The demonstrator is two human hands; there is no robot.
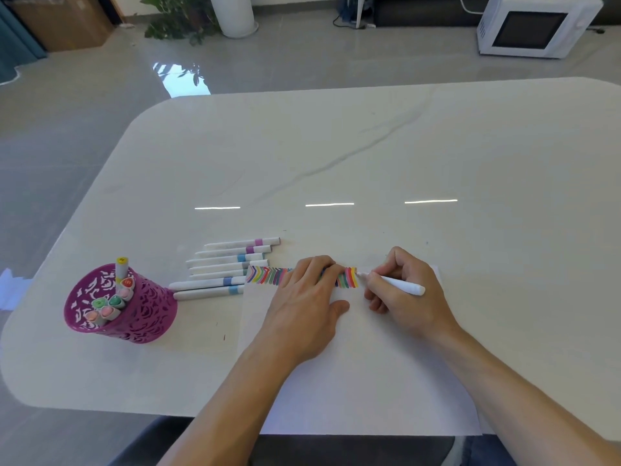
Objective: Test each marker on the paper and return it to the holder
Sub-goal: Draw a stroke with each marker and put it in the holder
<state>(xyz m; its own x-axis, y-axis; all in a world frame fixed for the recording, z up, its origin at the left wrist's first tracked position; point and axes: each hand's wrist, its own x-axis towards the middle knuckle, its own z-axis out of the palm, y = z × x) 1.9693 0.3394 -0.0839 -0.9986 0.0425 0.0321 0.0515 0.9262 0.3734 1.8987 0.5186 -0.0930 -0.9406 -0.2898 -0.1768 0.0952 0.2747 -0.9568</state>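
The left hand point(307, 297) is pinning the paper point(336, 381) with flat fingers point(316, 267) against sliding; the right hand point(400, 290) is pinching a marker point(400, 284), tip extending the stripes point(349, 279) at three o'clock. The holder point(148, 317) is standing at nine o'clock.

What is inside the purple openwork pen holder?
The purple openwork holder contains several markers, coloured caps up; a yellow-capped one stands tallest. Its wall hides their lower ends.
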